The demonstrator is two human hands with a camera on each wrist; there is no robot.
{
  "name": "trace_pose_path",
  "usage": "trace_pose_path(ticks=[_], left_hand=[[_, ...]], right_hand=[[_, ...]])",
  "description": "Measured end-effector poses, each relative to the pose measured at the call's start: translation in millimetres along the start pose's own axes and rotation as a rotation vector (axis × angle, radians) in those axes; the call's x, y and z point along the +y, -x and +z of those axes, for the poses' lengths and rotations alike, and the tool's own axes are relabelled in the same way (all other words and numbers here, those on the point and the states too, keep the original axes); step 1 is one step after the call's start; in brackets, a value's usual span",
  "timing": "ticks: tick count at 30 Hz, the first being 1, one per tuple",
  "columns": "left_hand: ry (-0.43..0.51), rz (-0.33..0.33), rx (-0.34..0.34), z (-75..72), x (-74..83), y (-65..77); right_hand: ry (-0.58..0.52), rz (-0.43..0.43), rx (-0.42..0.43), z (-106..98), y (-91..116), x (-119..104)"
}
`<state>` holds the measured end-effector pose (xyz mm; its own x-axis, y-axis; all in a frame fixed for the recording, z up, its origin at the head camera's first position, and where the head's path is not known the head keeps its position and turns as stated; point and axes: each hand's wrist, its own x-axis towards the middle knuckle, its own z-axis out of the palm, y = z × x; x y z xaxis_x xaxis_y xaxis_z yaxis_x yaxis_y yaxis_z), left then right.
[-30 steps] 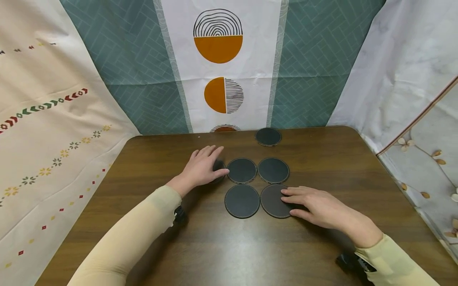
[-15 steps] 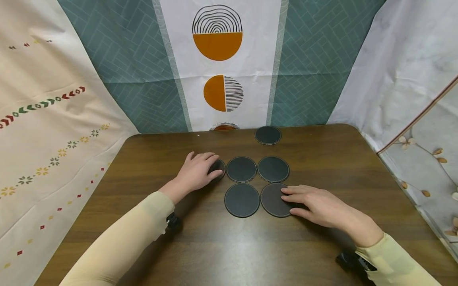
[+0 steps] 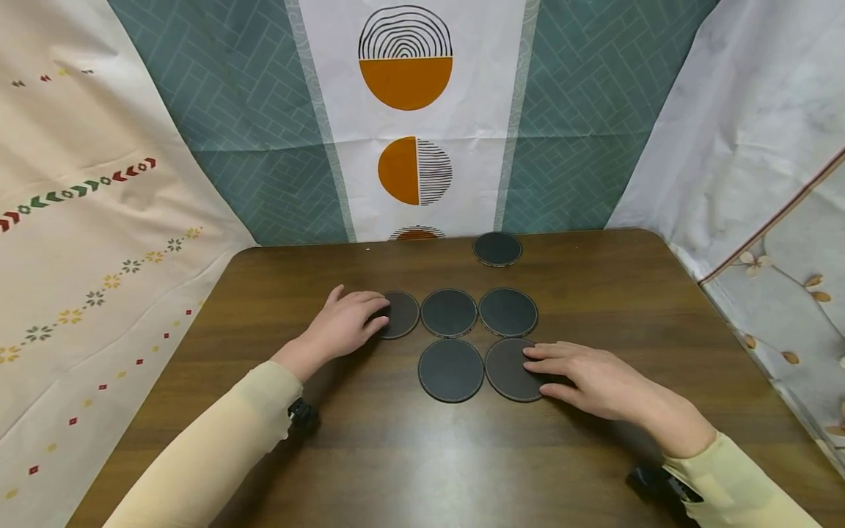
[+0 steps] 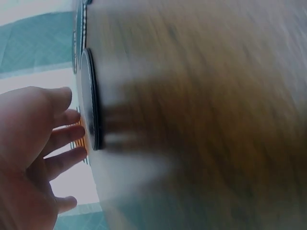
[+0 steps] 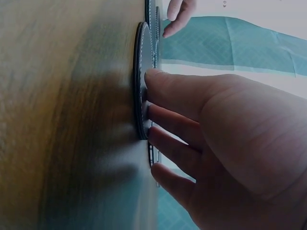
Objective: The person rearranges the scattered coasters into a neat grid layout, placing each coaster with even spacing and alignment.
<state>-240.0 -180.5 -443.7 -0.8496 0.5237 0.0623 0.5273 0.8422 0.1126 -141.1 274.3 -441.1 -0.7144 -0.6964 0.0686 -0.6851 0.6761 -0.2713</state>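
Several round dark leather-like coasters with stitched rims lie flat on the wooden table. My left hand [image 3: 338,324] reaches over the left part of the leftmost coaster [image 3: 403,315], covering some of it. In the left wrist view, loosely bent fingers [image 4: 67,136] are close to that coaster's face; whether they touch it is unclear. With fingertips on the right side of the front right coaster [image 3: 510,372], my right hand [image 3: 590,378] rests with extended fingers. Beside these are the front left coaster [image 3: 451,370], middle coaster [image 3: 449,313] and back right coaster [image 3: 508,312].
Another coaster [image 3: 497,249] lies apart near the table's back edge. The brown wooden table [image 3: 409,462] meets a green and white patterned cloth [image 3: 574,176] behind. Cream cloth [image 3: 99,293] hangs at the left, and a white flowered cloth [image 3: 759,191] at the right.
My left hand has drawn back leftward, baring more of the leftmost coaster, which lies in about the same place. My right hand has stayed on the front right coaster.
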Motion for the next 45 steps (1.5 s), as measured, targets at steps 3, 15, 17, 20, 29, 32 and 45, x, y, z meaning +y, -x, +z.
trace_pose_path(ticks=[3, 15, 17, 20, 29, 32, 45], left_hand=[[-0.010, 0.033, -0.004, 0.7, -4.4, 1.2], [-0.051, 0.145, 0.041, 0.7, -12.5, -3.1], [-0.038, 0.144, 0.033, 0.7, -13.0, -2.9], [-0.014, 0.140, 0.021, 2.1, -15.3, -1.5], [0.054, 0.128, -0.029, 2.0, -17.0, 4.3], [0.074, 0.116, -0.039, 0.9, -16.5, 5.7], [0.100, 0.112, -0.046, 1.3, -18.5, 7.9]], right_hand=[[-0.007, 0.005, 0.002, -1.1, 1.5, -0.7], [-0.002, 0.028, -0.012, -5.5, -0.1, -2.9], [0.002, 0.029, -0.017, -6.5, -1.4, -3.1], [0.008, 0.029, -0.026, -7.7, -4.4, -3.2], [0.016, 0.016, 0.010, -13.1, -17.2, 2.0], [0.017, 0.018, 0.031, -18.0, -25.0, 7.2], [0.040, 0.102, 0.088, -31.2, -81.7, 51.6]])
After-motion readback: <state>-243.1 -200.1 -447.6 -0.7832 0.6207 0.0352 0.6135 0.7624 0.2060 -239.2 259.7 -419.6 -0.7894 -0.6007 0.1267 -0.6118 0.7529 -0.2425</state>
